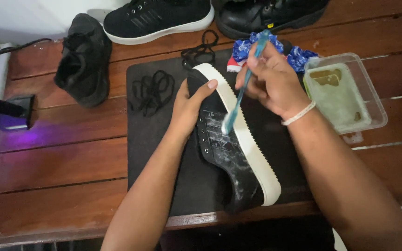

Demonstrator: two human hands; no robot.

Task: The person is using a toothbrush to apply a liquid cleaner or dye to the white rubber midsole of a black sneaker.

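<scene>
- My right hand (271, 79) is closed around a blue toothbrush (243, 90), handle poking up past the knuckles, bristle end angled down and to my left onto the side of the shoe.
- My left hand (189, 104) is clamped on the black sneaker (226, 148), thumb hooked over the white sole edge near the far end, fingers tucked inside the opening as far as I can tell.
- The shoe lies on its side on a dark mat (159, 153), right between my two forearms. Its long axis runs from far-left to near-right, white sole facing my right hand, foamy upper facing up.
- So the brush head is touching the upper about mid-length, and the soapy heel end sits closer to me than either hand. Right hand is the nearer one to that stretch.
- Just beside my right wrist: a clear plastic tub (350, 93) of murky liquid, with a blue patterned cloth (298, 56) behind it.
- Loose black laces (152, 88) sit left of the shoe; more dark shoes (159, 18) farther back on the wooden table (61, 162).
</scene>
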